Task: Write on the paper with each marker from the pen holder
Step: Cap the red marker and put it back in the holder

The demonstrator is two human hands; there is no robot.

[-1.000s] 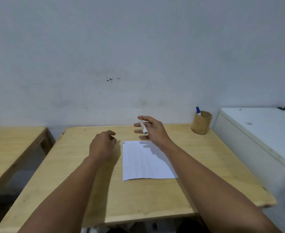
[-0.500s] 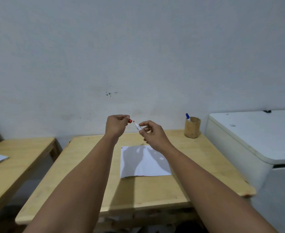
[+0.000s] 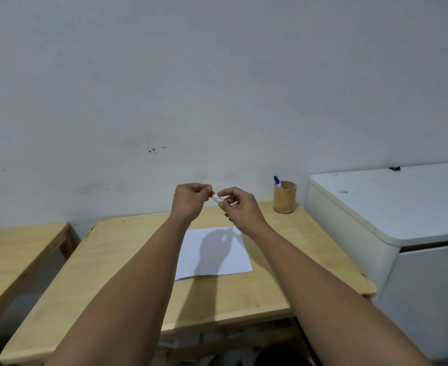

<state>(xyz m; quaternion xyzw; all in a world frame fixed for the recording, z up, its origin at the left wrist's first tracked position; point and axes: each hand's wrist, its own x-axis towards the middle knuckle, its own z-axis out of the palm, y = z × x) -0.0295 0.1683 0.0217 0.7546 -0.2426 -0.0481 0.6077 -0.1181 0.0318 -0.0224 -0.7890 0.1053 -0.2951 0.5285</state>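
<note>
Both hands raised above the table (image 3: 127,249), clear of its edges. Right hand (image 3: 240,208) pinches the marker (image 3: 217,198); left hand (image 3: 190,199) pinches its red cap (image 3: 212,193). Paper (image 3: 215,257) beneath; holder (image 3: 285,197) at far right corner.

The marker (image 3: 217,198) held above the paper (image 3: 212,253) had a white barrel, and the cap (image 3: 211,193) at its end was red. The paper was plain white, with a grey shadow across its far half. The wooden table (image 3: 127,262) under the paper was pale yellow with faint grain. Right of the paper, at the table's far corner, the pen holder (image 3: 284,197) was tan, and the marker standing in it (image 3: 277,182) was white with a blue cap. Behind the table the wall (image 3: 217,88) was pale grey-white with a few small black specks. Right of the table the cabinet (image 3: 402,223) was white.
</note>
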